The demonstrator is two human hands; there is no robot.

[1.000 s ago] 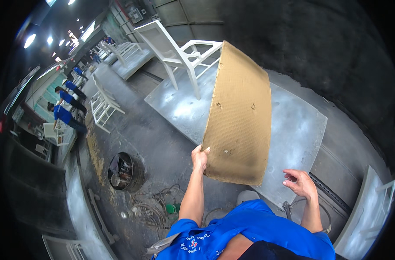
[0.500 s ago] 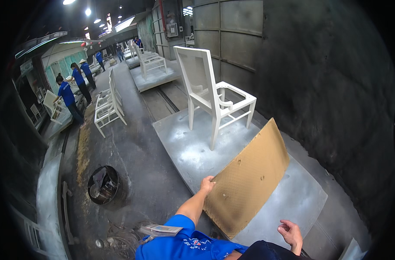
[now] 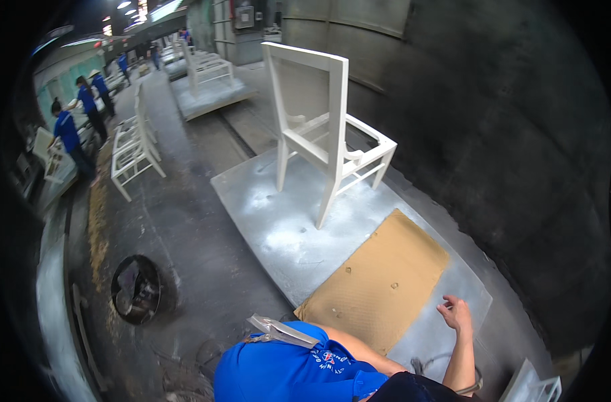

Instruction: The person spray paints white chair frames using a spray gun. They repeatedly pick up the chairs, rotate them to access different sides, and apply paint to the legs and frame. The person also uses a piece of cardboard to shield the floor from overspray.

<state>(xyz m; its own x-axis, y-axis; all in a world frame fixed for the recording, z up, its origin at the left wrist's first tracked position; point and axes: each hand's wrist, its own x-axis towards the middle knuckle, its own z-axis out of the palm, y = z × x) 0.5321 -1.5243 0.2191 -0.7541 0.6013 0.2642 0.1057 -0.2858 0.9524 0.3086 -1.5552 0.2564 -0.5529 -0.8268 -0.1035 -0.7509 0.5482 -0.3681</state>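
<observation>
A brown cardboard sheet [image 3: 379, 278] lies flat on the near part of a grey platform [image 3: 252, 194] dusted with white. My right hand [image 3: 456, 312] is raised over the platform's right side, fingers curved and apart with nothing in them. My left forearm [image 3: 365, 352] crosses in front of my blue shirt, and its hand is out of sight behind dark cloth. Beyond the cardboard, a white chair frame [image 3: 339, 134] without a seat stands upright on the same platform. Thin grey hose or cable [image 3: 478, 383] shows beside my right forearm.
An open black drum [image 3: 136, 289] with scraps inside stands on the floor at left. Farther left is another white chair frame [image 3: 136, 144]. Several blue-shirted people [image 3: 67, 130] work along the far left. A dark wall [image 3: 493, 134] borders the right; white framework [image 3: 533, 385] fills the lower right corner.
My left hand has let go of the cardboard and gone out of view. The sheet, tilted up before, now lies flat. My right hand has risen, and the whole view has shifted.
</observation>
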